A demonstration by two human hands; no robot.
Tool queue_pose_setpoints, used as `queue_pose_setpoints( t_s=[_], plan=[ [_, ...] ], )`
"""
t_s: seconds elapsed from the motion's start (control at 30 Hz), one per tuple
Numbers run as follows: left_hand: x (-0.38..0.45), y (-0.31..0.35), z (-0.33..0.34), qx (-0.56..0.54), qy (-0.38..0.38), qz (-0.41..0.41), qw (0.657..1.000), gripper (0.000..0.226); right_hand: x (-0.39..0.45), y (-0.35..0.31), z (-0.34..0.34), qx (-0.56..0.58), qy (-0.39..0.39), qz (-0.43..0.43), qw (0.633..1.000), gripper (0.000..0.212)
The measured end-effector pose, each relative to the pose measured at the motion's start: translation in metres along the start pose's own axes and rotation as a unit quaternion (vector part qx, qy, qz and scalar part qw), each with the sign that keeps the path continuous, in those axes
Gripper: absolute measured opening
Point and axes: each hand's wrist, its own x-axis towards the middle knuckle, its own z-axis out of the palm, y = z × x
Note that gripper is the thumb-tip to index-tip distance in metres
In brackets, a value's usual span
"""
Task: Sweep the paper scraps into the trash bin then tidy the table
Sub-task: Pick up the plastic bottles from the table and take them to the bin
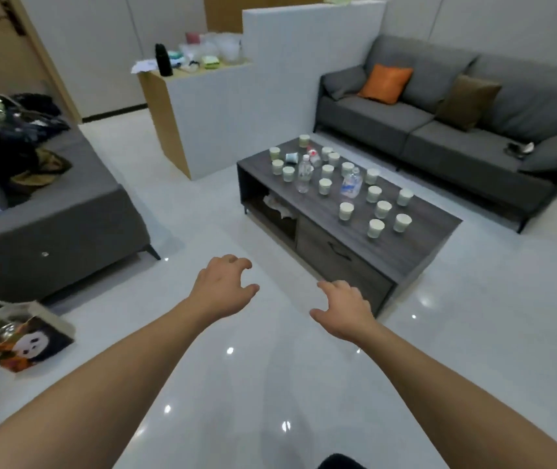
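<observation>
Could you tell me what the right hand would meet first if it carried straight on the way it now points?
Probably the near end of the coffee table, just beyond the right hand; its fingers point there. Depth is unclear from this one view.

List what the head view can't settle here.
- Trash bin: none in frame.
- Paper scraps: white crumple in the table's open shelf, shadowed, unidentifiable.
- Cups: contents too small to see.
- Tote bag: cut by left edge.
- Left hand, right hand: both empty.

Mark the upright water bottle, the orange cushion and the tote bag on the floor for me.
upright water bottle (304,174), head view, on its clear body.
orange cushion (385,83), head view, on its front face.
tote bag (28,343), head view, on its printed side.
</observation>
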Motion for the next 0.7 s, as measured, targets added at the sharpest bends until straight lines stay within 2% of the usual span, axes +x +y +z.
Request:
queue_pose_setpoints(
  t_s=[0.13, 0.3, 0.47, 0.7],
  plan=[
    [0.111, 0.025, -0.012, 0.002, -0.008, 0.065, 0.998, 0.052, 0.063, 0.021, -0.030, 0.037, 0.029, 0.052, 0.998, 0.068],
    [0.234, 0.062, -0.015, -0.010, 0.017, 0.111, 0.994, 0.053, 0.168, 0.044, -0.074, 0.066, 0.061, 0.061, 0.994, 0.069],
    [0.333, 0.076, -0.002, -0.024, -0.009, 0.091, 0.995, 0.056, 0.269, 0.054, -0.112, 0.091, 0.045, 0.060, 0.993, 0.066],
    [0.453, 0.065, 0.019, -0.060, -0.030, 0.030, 0.997, 0.054, 0.386, 0.075, -0.143, 0.095, 0.005, 0.084, 0.992, 0.064]
  ],
)
